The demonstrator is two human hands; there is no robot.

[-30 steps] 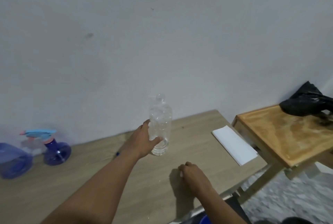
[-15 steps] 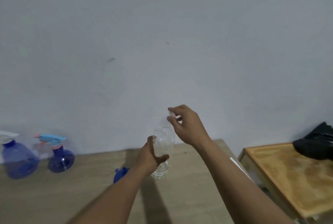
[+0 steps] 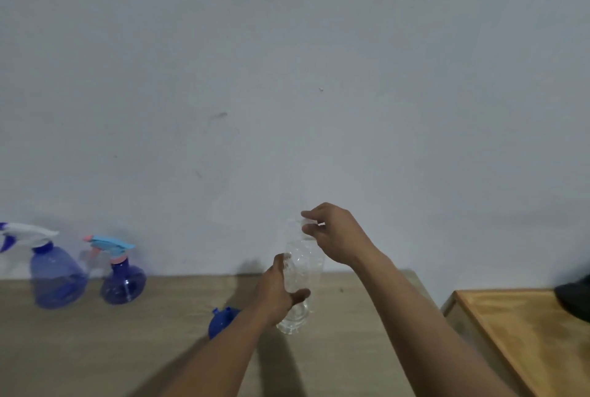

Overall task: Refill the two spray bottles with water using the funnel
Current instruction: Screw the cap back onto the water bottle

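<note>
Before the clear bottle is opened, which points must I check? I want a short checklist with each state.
1. Left hand grips the clear bottle: ok.
2. Right hand pinches its top: ok.
3. Blue funnel lies near, on the table: ok.
4. Spray heads off the white-headed spray bottle and the blue-headed spray bottle: not ok, both on.
5. Water level in the clear bottle: cannot tell.

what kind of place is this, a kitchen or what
Likely a plain room in a home, not clearly a kitchen: a bare painted wall, a wood-look table against it, and a small wooden side table beside that.
</note>
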